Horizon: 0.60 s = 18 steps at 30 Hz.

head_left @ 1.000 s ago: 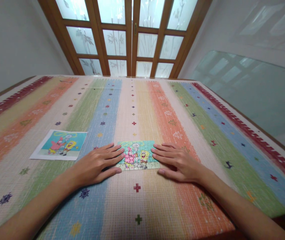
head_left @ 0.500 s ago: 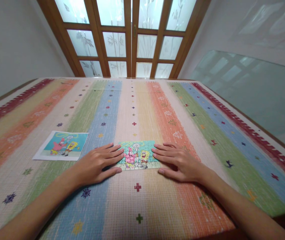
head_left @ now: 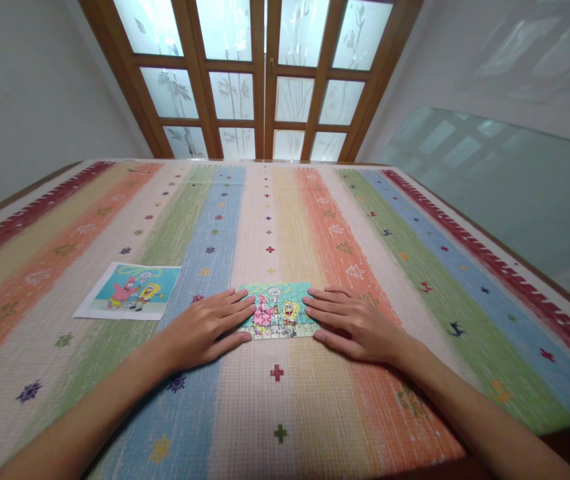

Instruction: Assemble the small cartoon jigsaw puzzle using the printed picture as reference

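A small assembled jigsaw puzzle [head_left: 278, 309] with cartoon figures on a teal ground lies flat on the striped mat [head_left: 285, 413]. My left hand [head_left: 209, 327] rests palm down at the puzzle's left end, fingers stretched out and overlapping its edge. My right hand [head_left: 349, 320] lies flat at the right end in the same way, fingertips on the puzzle's border. Neither hand holds anything.
A printed picture [head_left: 132, 292] of the same cartoon scene lies on the mat to the left of my left hand. The colourful striped mat runs back to wooden-framed frosted glass doors [head_left: 265, 80]. A glass panel [head_left: 505, 187] leans along the right wall.
Both hands have slid slightly inward against the puzzle's ends. The view has tipped a little, so everything sits slightly lower and to the right.
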Each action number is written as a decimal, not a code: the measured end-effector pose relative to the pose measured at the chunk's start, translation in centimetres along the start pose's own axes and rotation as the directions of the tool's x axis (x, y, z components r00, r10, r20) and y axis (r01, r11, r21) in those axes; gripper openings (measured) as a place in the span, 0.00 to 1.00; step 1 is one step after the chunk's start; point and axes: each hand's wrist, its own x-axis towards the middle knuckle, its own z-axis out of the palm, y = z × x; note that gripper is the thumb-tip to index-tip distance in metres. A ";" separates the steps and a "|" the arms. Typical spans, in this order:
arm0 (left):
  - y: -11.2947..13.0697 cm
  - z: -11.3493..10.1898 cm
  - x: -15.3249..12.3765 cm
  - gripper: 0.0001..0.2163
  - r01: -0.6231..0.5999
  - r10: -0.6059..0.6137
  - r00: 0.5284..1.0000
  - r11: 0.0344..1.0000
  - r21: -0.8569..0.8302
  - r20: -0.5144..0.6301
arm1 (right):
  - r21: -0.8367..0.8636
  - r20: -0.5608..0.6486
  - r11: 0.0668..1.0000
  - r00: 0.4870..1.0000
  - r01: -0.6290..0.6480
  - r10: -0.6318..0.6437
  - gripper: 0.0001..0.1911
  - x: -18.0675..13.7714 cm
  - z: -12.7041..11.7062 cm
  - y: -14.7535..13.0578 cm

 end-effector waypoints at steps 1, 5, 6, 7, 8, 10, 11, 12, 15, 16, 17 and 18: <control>0.0 0.1 0.0 0.23 0.000 0.000 1.000 1.000 0.001 -0.017 | -0.004 0.000 1.000 1.000 0.004 -0.004 0.20 0.0 0.0 0.0; -0.8 -0.5 -0.3 0.22 0.050 -0.043 0.988 0.998 0.048 -0.146 | -0.012 -0.026 1.000 0.999 0.025 -0.026 0.20 -0.1 0.0 0.1; -1.2 -0.9 -0.5 0.21 0.097 -0.082 0.978 0.993 0.070 -0.191 | -0.013 -0.039 0.999 0.999 0.029 -0.029 0.20 -0.1 0.0 0.1; -1.7 -1.4 -0.7 0.19 0.165 -0.140 0.960 0.982 0.088 -0.241 | -0.014 -0.055 0.999 0.998 0.032 -0.033 0.20 -0.1 0.0 0.1; -2.2 -2.0 -0.9 0.18 0.247 -0.213 0.935 0.965 0.091 -0.282 | -0.013 -0.073 0.999 0.997 0.035 -0.036 0.20 -0.1 0.0 0.1; -3.3 -3.4 -1.4 0.16 0.433 -0.388 0.860 0.899 0.072 -0.331 | -0.011 -0.110 0.999 0.993 0.030 -0.031 0.21 -0.2 0.0 0.1; -3.8 -4.2 -1.6 0.17 0.531 -0.476 0.806 0.844 0.075 -0.351 | -0.009 -0.127 1.000 0.991 0.028 -0.029 0.21 -0.2 0.0 0.1; -4.2 -5.0 -1.9 0.19 0.630 -0.556 0.740 0.770 0.099 -0.380 | -0.008 -0.144 1.000 0.989 0.025 -0.026 0.22 -0.2 0.0 0.1; -5.0 -7.4 -2.7 0.24 0.862 -0.785 0.507 0.458 0.217 -0.356 | -0.008 -0.190 1.000 0.982 0.015 -0.016 0.22 -0.2 0.1 0.2; -5.2 -8.0 -3.1 0.26 0.894 -0.826 0.439 0.363 0.263 -0.354 | -0.007 -0.196 1.000 0.981 0.010 -0.011 0.21 -0.2 0.1 0.3; -5.4 -8.6 -3.6 0.29 0.913 -0.865 0.376 0.285 0.291 -0.333 | -0.004 -0.198 1.000 0.980 0.003 -0.004 0.21 -0.2 0.1 0.3; -5.8 -9.0 -4.1 0.32 0.927 -0.899 0.316 0.224 0.301 -0.303 | -0.001 -0.198 1.000 0.980 -0.003 0.002 0.21 -0.2 0.1 0.3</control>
